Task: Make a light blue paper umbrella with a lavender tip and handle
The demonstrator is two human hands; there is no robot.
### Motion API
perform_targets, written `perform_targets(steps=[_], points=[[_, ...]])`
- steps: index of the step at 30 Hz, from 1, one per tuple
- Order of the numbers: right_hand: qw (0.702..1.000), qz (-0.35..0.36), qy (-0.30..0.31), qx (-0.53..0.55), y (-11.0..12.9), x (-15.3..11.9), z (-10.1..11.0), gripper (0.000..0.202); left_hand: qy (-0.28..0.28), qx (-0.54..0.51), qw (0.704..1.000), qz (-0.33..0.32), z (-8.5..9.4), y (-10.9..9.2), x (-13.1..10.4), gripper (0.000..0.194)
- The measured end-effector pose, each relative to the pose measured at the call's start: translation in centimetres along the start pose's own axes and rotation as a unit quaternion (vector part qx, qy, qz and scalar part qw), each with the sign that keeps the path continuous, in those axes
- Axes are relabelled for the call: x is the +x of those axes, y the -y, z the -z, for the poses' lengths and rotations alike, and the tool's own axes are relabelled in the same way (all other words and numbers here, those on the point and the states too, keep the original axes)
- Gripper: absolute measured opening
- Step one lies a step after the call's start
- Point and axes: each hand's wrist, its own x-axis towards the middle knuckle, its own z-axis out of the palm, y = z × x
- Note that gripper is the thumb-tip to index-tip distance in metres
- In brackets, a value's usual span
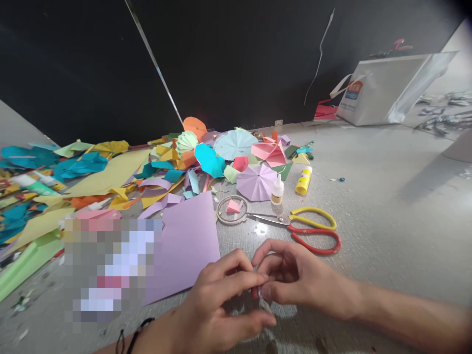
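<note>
Evidently, the left hand (224,295) and the right hand (295,275) meet over a small pale-purple piece (264,301), each grip narrow, fingertips close around it; which fingers actually pinch it is hard to tell. Beyond them, a ring-shaped roll (220,217) lies flat, a folded pink paper (232,206) inside its opening. The scissors (280,220) lie beside it, blades pointing toward the roll. A small white bottle (277,191) stands upright near a yellow glue stick (304,180); their contents are hidden. Farther right sits a white bag (387,91), its contents also hidden
</note>
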Motion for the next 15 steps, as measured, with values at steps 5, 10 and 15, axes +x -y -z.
perform_targets(steps=[5,10,15], points=[[1.0,0.013,0.008,0.007,-0.21,0.11,0.1,0.03,-0.004,0.022,1.0,0.017,-0.39,-0.26,-0.07,0.042],[1.0,0.026,0.014,0.008,-0.26,0.27,0.24,0.035,-0.002,0.03,0.999,0.023,-0.48,-0.55,0.12,0.042],[1.0,0.024,0.005,-0.002,-0.58,0.2,0.33,0.037,-0.001,0.03,0.999,0.021,-0.37,-0.72,0.2,0.044]])
